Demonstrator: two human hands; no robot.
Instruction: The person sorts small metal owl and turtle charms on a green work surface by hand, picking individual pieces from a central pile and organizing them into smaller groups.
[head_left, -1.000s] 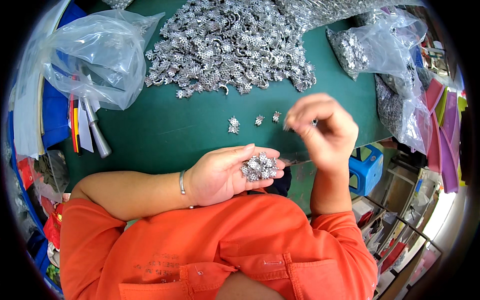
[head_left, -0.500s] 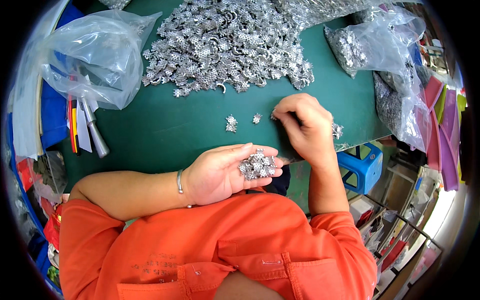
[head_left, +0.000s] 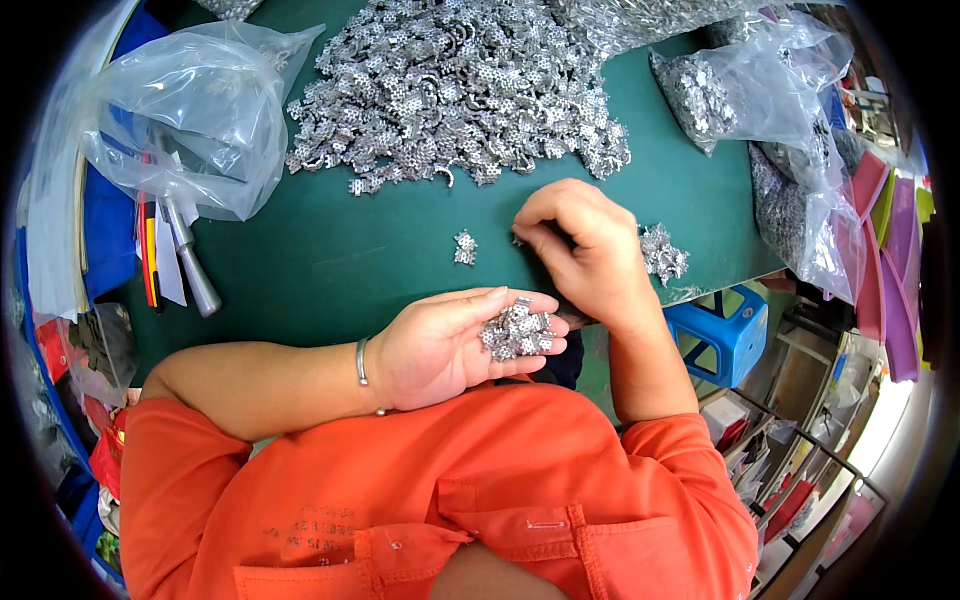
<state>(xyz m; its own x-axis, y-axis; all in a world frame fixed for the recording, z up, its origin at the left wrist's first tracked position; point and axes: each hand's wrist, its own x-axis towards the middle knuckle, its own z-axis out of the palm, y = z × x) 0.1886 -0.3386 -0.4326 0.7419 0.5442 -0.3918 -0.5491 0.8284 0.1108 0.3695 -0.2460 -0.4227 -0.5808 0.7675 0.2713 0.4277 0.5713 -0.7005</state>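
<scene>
Palm up, my left hand (head_left: 430,340) cups a small heap of silvery perforated metal link pieces (head_left: 518,330) on its fingers. My right hand (head_left: 585,245) is pinched at the table top, thumb and forefinger closed on a small metal link piece (head_left: 517,240) that is mostly hidden by the fingertips. Left of that pinch lies a loose cluster of the same pieces (head_left: 465,247). Another little pile of pieces (head_left: 660,254) lies to the right of my right wrist, partly behind it. A large mound of these pieces (head_left: 450,95) covers the far middle of the table.
The green table (head_left: 330,240) carries a clear plastic bag (head_left: 200,110) at left, beside pens and a metal-handled tool (head_left: 195,265). Bags filled with metal pieces (head_left: 700,95) stand at right. A blue stool (head_left: 725,335) is below the table's right edge, near shelving (head_left: 800,450).
My right hand has moved left along the table to the small piece that lay there and pinches it. The pile by its wrist shows more now. My left hand stays put.
</scene>
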